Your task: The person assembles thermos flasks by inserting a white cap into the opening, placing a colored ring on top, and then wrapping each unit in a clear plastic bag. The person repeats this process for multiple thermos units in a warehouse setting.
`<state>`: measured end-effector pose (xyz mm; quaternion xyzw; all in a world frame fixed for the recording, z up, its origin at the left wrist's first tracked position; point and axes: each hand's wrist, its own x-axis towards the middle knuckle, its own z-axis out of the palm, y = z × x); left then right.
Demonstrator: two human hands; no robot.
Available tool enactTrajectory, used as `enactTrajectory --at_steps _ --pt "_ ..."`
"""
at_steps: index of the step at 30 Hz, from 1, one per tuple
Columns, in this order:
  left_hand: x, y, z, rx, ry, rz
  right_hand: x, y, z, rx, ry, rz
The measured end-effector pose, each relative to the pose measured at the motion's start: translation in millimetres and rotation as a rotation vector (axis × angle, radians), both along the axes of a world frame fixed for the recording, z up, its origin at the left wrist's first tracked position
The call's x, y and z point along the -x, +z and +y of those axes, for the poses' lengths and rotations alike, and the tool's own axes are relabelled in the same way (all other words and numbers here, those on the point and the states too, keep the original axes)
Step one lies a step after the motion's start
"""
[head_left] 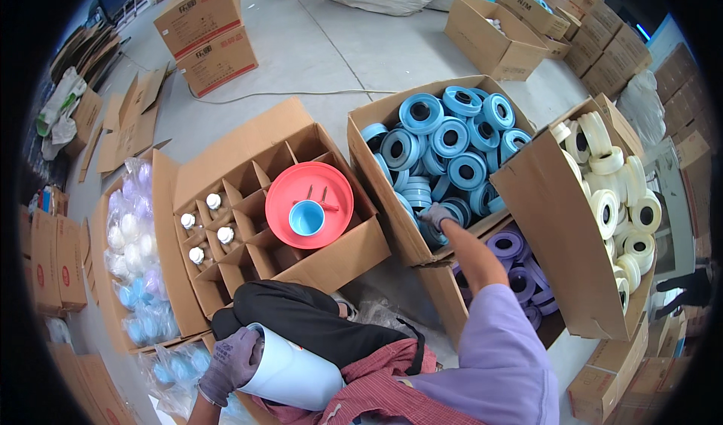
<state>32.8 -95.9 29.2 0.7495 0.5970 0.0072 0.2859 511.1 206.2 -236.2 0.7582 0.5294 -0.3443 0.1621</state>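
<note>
My left hand (232, 365), in a grey work glove, is closed on the rim of a light blue plastic cylinder (294, 372), which lies tilted across my lap. My right hand (439, 215), also gloved, reaches into the near side of a carton (418, 248) full of blue plastic rings (450, 137) with black centres. It touches the rings there; its fingers are too small and partly hidden to read. A red round plate (282, 199) rests on a divided carton (324, 263), carrying a light blue cup (306, 218) and two dark screwdriver-like pieces.
White-capped bottles (225, 235) stand in some compartments of the divided carton. Bagged white, purple and blue parts (139, 252) fill a carton at left. Purple rings (520, 274) and cream rings (605, 212) fill cartons at right. Stacked cartons (203, 33) stand behind; a cord (301, 92) crosses the floor.
</note>
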Motion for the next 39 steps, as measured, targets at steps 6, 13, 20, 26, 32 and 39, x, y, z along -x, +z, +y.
enactTrajectory --at_steps 6,13,20,26,32,39 --pt "-16.8 17.2 -0.7 -0.060 0.301 -0.096 6.0 -2.1 -7.6 -0.280 0.045 0.049" --pt "-4.7 26.3 30.2 -0.214 0.823 -1.155 115.8 222.3 -40.5 -0.282 -0.218 1.875" --pt "-23.6 37.3 45.9 0.106 0.635 -1.826 266.8 255.1 -99.0 -0.995 0.680 1.367" --pt "-16.7 33.1 0.4 -0.432 0.965 -1.345 341.1 295.1 -173.6 -1.375 1.048 1.110" --pt "7.8 23.8 -18.6 -0.628 1.090 -1.425 356.3 296.5 -174.0 -1.258 1.315 1.125" --pt "13.9 27.5 -33.7 -1.206 0.534 -0.255 391.1 284.5 -183.4 0.674 -0.080 1.683"
